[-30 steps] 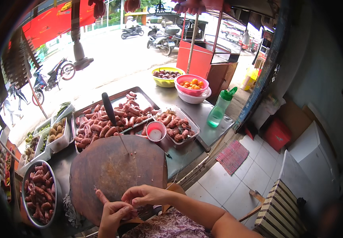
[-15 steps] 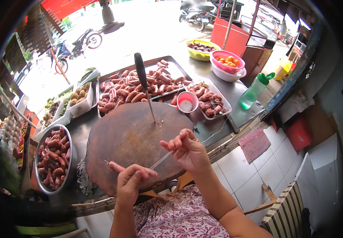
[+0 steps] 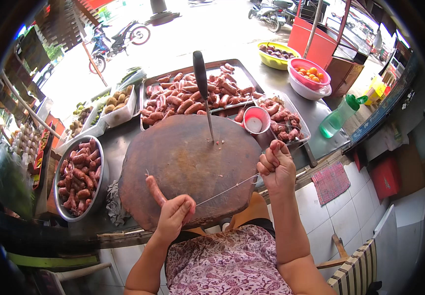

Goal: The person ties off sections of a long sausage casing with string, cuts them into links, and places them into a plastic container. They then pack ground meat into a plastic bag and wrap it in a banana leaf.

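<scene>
My left hand (image 3: 175, 215) is closed around the lower end of a sausage (image 3: 154, 188), which points up and left over a round wooden block (image 3: 177, 147). From that hand a thin string (image 3: 224, 191) runs taut up to my right hand (image 3: 277, 166), whose fingers are curled closed on it at the block's right edge. A black-handled knife (image 3: 200, 73) stands upright with its tip in the block. Just beyond the block are a red-and-white cup (image 3: 257, 119), a metal tray (image 3: 241, 69) of sausages and a plastic tub (image 3: 296, 109) of meat pieces.
A steel bowl (image 3: 102, 179) of sausages and a grey rag (image 3: 115, 204) lie left. Behind are produce containers (image 3: 124, 112). Right are fruit bowls (image 3: 309, 88), a green bottle (image 3: 333, 123) and a knife (image 3: 312, 158) along the edge. A striped chair (image 3: 350, 270) stands lower right.
My right hand has risen and moved rightward away from my left, stretching the string taut between them. The head view has shifted, showing more of my lap.
</scene>
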Tool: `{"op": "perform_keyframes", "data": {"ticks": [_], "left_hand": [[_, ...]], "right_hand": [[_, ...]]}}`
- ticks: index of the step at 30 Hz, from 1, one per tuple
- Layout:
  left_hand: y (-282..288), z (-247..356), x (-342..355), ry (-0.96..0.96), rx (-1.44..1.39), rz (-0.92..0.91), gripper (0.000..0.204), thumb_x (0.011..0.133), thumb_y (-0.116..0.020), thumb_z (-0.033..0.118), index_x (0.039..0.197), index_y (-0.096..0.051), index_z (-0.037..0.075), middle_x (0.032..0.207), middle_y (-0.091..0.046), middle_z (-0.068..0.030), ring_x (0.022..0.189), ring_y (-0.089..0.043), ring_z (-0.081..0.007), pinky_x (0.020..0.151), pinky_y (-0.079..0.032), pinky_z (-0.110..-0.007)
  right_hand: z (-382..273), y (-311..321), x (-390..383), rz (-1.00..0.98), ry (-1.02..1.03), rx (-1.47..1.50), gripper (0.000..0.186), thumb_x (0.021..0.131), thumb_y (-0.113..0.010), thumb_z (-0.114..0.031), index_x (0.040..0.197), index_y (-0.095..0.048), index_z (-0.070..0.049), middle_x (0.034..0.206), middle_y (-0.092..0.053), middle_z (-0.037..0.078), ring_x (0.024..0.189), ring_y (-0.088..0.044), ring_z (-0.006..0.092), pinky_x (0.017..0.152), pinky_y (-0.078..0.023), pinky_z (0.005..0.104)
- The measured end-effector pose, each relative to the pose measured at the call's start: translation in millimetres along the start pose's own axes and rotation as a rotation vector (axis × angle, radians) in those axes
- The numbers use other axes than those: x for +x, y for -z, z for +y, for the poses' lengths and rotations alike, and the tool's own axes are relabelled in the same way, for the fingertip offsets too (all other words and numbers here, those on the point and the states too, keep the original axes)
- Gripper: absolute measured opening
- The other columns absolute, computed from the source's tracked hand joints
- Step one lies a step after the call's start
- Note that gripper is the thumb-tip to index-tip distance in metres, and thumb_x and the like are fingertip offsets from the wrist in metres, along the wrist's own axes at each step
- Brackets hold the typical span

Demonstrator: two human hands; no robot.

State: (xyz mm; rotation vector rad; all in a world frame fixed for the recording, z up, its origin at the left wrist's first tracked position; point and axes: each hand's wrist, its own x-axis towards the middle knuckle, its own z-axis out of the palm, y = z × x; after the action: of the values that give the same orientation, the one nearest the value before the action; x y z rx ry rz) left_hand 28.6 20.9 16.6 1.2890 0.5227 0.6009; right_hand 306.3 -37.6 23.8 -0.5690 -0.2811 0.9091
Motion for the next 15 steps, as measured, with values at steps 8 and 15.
{"op": "perform_keyframes", "data": {"ticks": [8,15], "left_hand": [[27,6,67,-0.022,0.071,0.067,0.024,0.108,-0.053,0.024,0.093,-0.057,0.006,0.068,-0.045,0.0060,0.058,-0.039,-0.0034,0.050,-0.030,-0.020],[31,-4,170,-0.102,-0.036,0.091,0.008,0.104,-0.054,0.013,0.103,-0.051,0.006,0.073,-0.051,0.0007,0.061,-0.048,-0.0075,0.054,-0.039,-0.021]], "right_hand": [[-8,9,36,-0.118,0.155,-0.240,0.013,0.100,-0.062,-0.012,0.091,-0.067,-0.006,0.060,-0.046,0.000,0.049,-0.040,0.0096,0.047,-0.034,0.0271],[8,2,89,-0.508,0.948,-1.741,0.005,0.083,-0.071,-0.003,0.081,-0.067,-0.003,0.085,-0.068,0.010,0.083,-0.061,0.0301,0.080,-0.050,0.0402]]}}
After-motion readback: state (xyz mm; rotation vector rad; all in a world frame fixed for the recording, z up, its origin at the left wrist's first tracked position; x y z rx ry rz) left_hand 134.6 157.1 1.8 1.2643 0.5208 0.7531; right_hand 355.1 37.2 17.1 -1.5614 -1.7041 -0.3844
